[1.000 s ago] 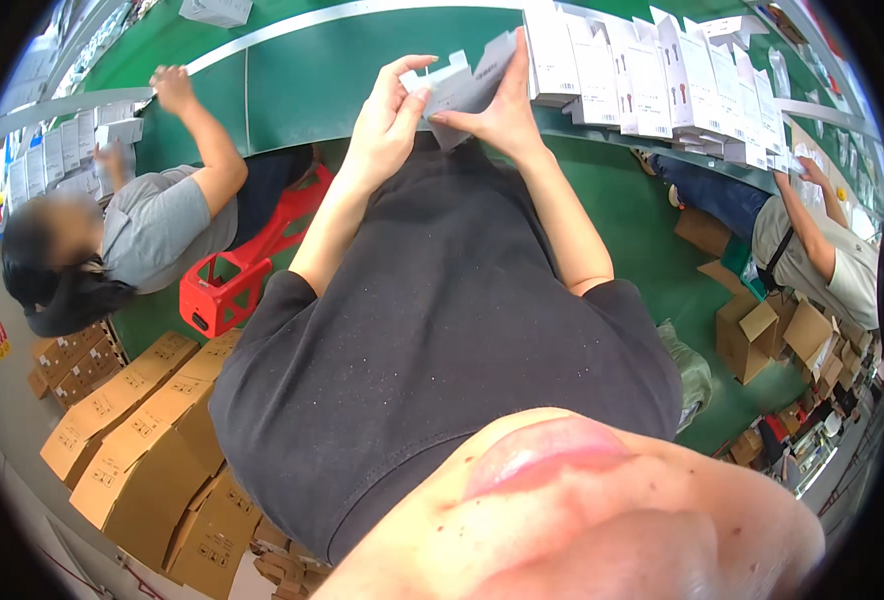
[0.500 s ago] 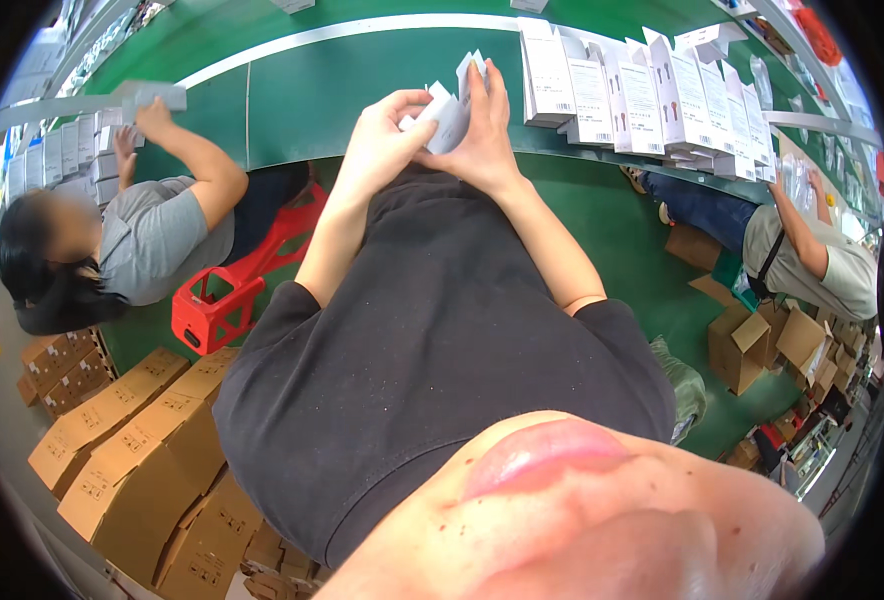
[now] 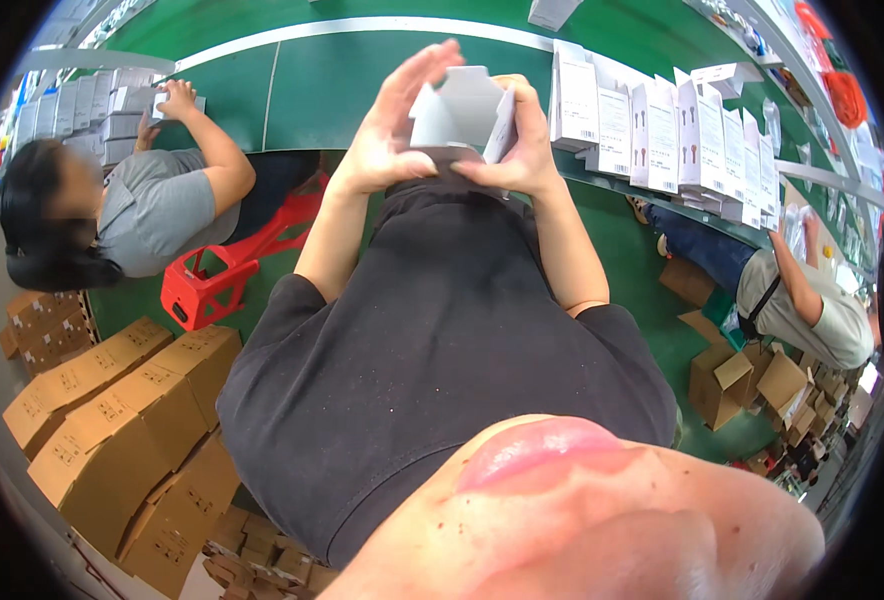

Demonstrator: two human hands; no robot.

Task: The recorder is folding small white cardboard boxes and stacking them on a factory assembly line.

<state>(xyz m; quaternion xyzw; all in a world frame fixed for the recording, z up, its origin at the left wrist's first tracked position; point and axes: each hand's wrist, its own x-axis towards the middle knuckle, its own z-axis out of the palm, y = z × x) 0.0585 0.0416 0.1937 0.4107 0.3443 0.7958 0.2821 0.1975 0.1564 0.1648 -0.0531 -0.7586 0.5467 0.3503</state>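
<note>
In front of my chest, a small white cardboard box [image 3: 474, 100] is spread into a tube, its open end and upright flaps facing me. My left hand [image 3: 387, 135] holds its left side, the thumb along the near edge and the slightly blurred fingers stretched up. On the other side my right hand [image 3: 530, 145] grips it, thumb on the near edge and fingers curled round the right wall. Just right of it, several white printed boxes [image 3: 617, 125] stand in a row on the green table [image 3: 327, 95], some with raised flaps.
At the left a co-worker in a grey shirt [image 3: 157, 215] handles a white box near stacked boxes [image 3: 77, 105]. Another person [image 3: 802, 305] stands at the far right. A red stool [image 3: 207, 285], large brown cartons [image 3: 132, 400] and open cartons [image 3: 727, 380] are on the floor.
The white box has gone from nearly flat to spread open, and my hands have moved apart around it. The left co-worker has lowered a white box towards the table.
</note>
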